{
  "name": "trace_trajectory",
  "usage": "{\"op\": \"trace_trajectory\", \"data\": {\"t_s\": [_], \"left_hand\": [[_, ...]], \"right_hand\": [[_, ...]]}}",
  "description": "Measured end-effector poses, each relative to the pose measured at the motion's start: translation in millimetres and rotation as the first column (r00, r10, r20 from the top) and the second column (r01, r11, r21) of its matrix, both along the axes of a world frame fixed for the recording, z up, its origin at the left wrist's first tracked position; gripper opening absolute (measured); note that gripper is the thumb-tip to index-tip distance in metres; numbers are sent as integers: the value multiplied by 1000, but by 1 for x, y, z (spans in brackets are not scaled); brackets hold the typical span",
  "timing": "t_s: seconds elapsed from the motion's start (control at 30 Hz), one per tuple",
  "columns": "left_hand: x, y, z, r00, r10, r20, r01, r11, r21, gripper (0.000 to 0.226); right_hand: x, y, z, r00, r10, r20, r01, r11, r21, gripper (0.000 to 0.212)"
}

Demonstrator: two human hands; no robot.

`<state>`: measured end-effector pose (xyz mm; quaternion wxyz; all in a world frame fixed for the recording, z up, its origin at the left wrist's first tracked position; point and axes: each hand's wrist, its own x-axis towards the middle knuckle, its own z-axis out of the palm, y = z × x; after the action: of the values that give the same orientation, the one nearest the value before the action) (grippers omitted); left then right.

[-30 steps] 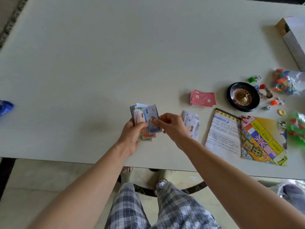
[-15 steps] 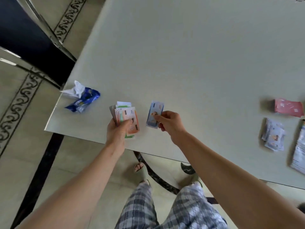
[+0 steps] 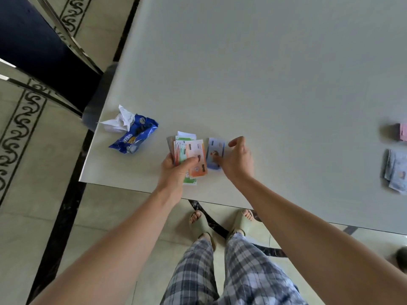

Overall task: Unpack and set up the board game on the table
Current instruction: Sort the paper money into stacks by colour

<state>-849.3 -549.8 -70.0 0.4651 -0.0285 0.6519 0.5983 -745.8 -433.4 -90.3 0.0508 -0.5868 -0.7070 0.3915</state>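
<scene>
- Presently the left grip [image 3: 176,170] clasps a fanned wad of play money [image 3: 193,150] over the tabletop [image 3: 264,84].
- Right grip [image 3: 237,159] hangs released, thumb touching a blue note [image 3: 217,149] lying flat beside that wad.

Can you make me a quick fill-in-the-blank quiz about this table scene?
1. The left hand grips a fan of play money with ____ on top.
2. The right hand touches a single ____ note on the table.
3. Crumpled ____ paper lies against the snack wrapper.
Missing: orange, blue, white.
</scene>
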Motion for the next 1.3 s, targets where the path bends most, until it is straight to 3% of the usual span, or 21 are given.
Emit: {"op": "trace_trajectory", "data": {"t_s": [0.07, 0.13, 0.2, 0.3, 0.43, 0.57, 0.83, 1.0, 1.07, 1.17, 1.23, 1.3], "left_hand": [[3, 6, -1, 1000, -4, 6, 4, 1000, 3, 26], [8, 14, -1, 1000, -4, 6, 4, 1000, 8, 25], [14, 22, 0, 1000, -9, 26, 8, 1000, 22, 22], [23, 32, 4, 996, -13, 93, 9, 999, 37, 17], [31, 41, 7, 994, 4, 110, -8, 999, 38, 23], [38, 45, 10, 995, -13, 100, 7, 998, 57, 28], [39, 43, 2, 1000, -16, 8, 16, 1000, -13, 25], [37, 42, -2, 1000, 10, 8, -10, 999, -47, 24], [39, 43, -3, 1000, 6, 10, -6, 999, -36, 25], [43, 50, -2, 1000, -15, 7, 15, 1000, -15, 26], [47, 55, 0, 1000, -29, 11, 29, 1000, -7, 24], [53, 60, 3, 997, -64, 38, 63, 998, 28, 23]], "right_hand": [[1, 2, 5, 977, -34, -208, 12, 994, -107, 25], [6, 3, 14, 920, -51, -390, -76, 950, -304, 20], [12, 4, 23, 900, -32, -434, -159, 904, -397, 15], [25, 11, 28, 886, -145, -440, -76, 892, -446, 14], [51, 29, 25, 887, -276, -371, 92, 892, -442, 12], [71, 36, 13, 933, -269, -237, 185, 927, -326, 12], [52, 29, 1, 987, -96, -129, 72, 981, -178, 20], [48, 26, 7, 994, 13, 113, -11, 1000, -20, 30], [50, 27, 11, 1000, -8, 18, 8, 1000, -24, 29], [55, 29, 21, 929, -62, -365, -52, 954, -295, 28], [59, 29, 29, 911, 4, -413, -173, 912, -372, 25], [65, 31, 32, 913, 10, -408, -177, 910, -374, 19]]}}
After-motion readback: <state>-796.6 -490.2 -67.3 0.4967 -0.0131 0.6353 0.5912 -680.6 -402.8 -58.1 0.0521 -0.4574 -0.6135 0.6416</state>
